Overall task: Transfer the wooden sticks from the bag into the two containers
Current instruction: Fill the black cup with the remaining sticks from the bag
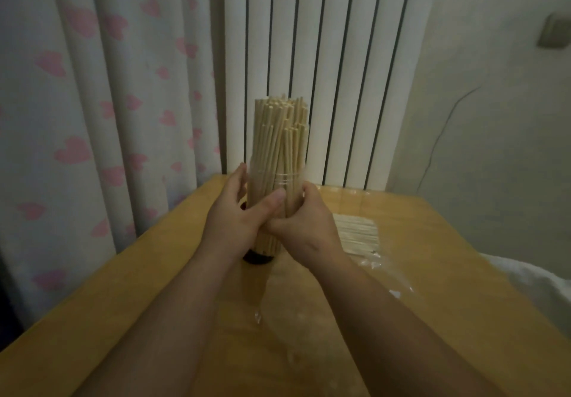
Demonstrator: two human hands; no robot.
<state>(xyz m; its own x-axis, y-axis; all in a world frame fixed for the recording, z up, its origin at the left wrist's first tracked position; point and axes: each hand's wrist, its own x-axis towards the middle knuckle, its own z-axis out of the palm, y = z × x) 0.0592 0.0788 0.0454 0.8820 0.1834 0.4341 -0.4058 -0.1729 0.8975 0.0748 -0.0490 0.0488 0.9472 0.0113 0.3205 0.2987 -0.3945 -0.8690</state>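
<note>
Gripping upright bundle of pale thin wooden sticks (279, 137), left hand (230, 211) and right hand (304, 226) touching, left of clear plastic bag (358, 232).

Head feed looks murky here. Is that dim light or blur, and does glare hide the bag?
Head view: dim, flat light, no hard shadows; the stick bundle reads clearly enough, slightly soft, gripped by left hand and right hand; only small glints on the clear bag and table, contents visible; wide-angle bending curves the radiator lines.
</note>
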